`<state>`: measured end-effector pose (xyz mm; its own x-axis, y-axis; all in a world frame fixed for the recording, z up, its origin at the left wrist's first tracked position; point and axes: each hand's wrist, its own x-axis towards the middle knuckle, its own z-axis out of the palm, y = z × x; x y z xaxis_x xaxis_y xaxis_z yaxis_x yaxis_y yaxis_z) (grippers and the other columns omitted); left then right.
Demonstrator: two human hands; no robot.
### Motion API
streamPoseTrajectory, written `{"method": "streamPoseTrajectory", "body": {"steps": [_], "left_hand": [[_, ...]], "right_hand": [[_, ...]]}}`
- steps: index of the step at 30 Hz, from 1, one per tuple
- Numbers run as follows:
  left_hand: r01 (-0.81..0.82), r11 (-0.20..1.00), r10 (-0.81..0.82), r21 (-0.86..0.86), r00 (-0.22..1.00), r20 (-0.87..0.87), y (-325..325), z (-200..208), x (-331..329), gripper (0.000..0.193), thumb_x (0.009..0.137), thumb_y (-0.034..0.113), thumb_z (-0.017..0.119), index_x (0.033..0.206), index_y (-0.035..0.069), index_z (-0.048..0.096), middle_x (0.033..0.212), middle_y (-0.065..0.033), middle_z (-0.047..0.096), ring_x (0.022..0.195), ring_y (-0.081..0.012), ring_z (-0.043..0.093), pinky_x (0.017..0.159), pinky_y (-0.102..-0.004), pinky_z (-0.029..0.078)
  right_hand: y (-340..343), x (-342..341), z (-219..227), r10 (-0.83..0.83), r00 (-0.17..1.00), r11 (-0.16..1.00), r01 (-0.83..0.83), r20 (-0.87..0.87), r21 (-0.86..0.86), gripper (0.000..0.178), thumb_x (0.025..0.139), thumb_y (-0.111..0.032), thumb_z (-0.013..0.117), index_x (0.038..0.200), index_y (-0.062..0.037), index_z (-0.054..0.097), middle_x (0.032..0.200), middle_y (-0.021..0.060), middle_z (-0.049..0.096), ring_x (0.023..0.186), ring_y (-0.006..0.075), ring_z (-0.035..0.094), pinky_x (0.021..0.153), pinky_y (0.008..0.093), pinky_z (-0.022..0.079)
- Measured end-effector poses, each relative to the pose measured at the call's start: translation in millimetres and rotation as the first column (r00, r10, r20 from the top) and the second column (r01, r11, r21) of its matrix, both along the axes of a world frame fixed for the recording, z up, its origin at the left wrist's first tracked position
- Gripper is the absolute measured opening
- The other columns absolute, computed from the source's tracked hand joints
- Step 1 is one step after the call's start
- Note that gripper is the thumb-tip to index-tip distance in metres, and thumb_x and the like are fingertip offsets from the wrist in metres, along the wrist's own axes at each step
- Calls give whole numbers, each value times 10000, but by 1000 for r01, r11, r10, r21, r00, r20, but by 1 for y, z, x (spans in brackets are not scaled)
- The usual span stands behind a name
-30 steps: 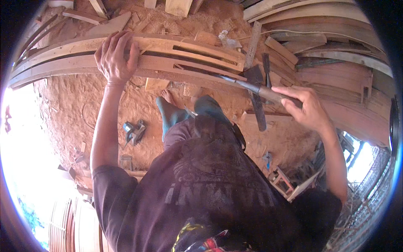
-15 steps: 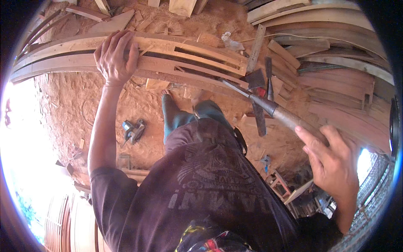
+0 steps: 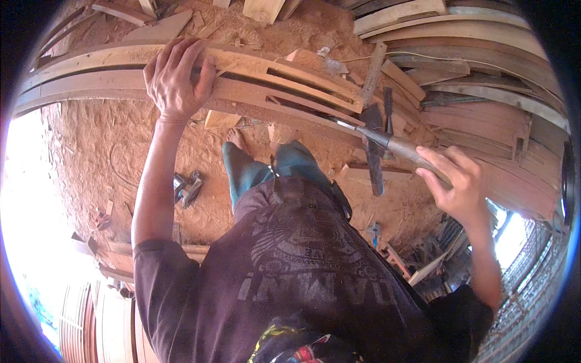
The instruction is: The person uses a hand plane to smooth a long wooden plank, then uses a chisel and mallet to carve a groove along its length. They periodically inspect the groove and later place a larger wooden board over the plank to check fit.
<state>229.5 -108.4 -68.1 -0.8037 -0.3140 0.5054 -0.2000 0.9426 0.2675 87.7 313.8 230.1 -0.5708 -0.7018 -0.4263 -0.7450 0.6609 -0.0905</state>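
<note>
Right hand (image 3: 459, 181) on chisel (image 3: 399, 146) has neared beam (image 3: 242, 92)

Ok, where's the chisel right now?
Head view, right of centre: the chisel slants from the right hand up-left to the slotted end of the nearer curved beam.

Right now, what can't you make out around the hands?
In the head view:
Curved beams: surface under the left hand, hidden by it; left ends, cut off by the picture's edge.
Chisel-like tool: tip, too small against the dark slot; handle butt, covered by the right hand.
</note>
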Motion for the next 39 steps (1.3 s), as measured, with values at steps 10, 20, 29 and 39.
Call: {"method": "streamPoseTrajectory", "body": {"steps": [10, 20, 29, 39], "left_hand": [[9, 1000, -8, -29, 999, 37, 1, 4, -2, 356, 994, 365, 655, 1248, 153, 785, 1244, -33, 789, 1255, -266, 697, 1103, -414, 424], [55, 998, -55, -38, 998, 4, 0, 3, -10, 343, 1006, 366, 641, 1232, 153, 785, 1231, -35, 788, 1241, -267, 704, 1092, -397, 426], [27, 999, -26, -41, 999, 28, 0, 8, -1, 344, 1017, 348, 636, 1240, 131, 783, 1263, -51, 782, 1266, -279, 693, 1097, -408, 438], [-26, 999, 26, -32, 1000, 15, 8, 7, -9, 326, 974, 380, 660, 1137, 135, 799, 1184, -35, 794, 1229, -267, 700, 1091, -403, 422]], "right_hand": [[32, -10, -7, -85, 990, 993, 94, 115, -75, 578, 839, -184, 904, 1394, -179, 742, 1157, 161, 776, 1003, 377, 740, 869, 463, 579], [10, 21, 66, -163, 987, 982, 162, -1, 100, 608, 796, -45, 840, 1379, -125, 688, 1071, 129, 668, 1021, 416, 700, 926, 530, 537], [-12, -16, 24, -325, 888, 945, 317, 324, 79, 295, 1066, -220, 663, 1292, -44, 734, 913, 90, 721, 724, 189, 676, 630, 345, 504], [19, -32, -83, -466, 663, 804, 593, 586, -32, 325, 1025, -322, 782, 1200, -48, 773, 873, 44, 743, 672, 81, 644, 565, 266, 499]]}}
